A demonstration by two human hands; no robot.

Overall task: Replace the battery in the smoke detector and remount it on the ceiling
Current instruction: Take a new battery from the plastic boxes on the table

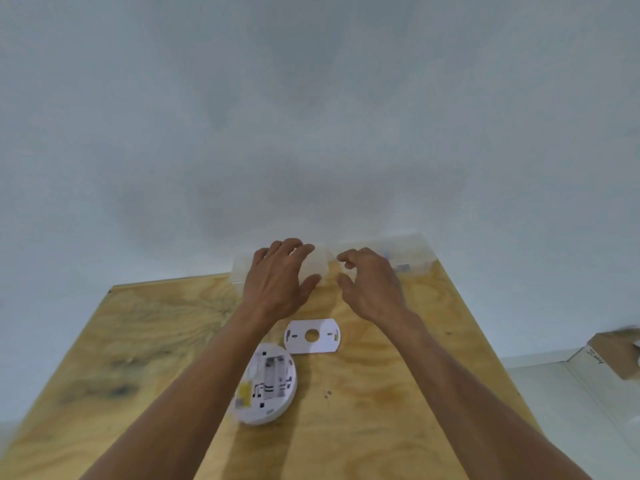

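Left hand (277,278): fingers spread and curved over a clear plastic box (408,258) at the table's far edge; grip cannot be told through the blur.
Right hand (369,284): fingers curled, thumb apart, at the same box; hold likewise unclear.
Mounting plate (312,336): white, flat on the table (398,393), just nearer than the hands.
Smoke detector (266,388): back up, battery bay open, beside the plate.
Writing: dark marks on the cardboard box (613,355) at right, unreadable.

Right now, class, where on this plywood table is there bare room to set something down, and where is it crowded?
Free: the table's left side, beyond the left forearm, and its right side. Crowded: the middle, with smoke detector, mounting plate and clear container.
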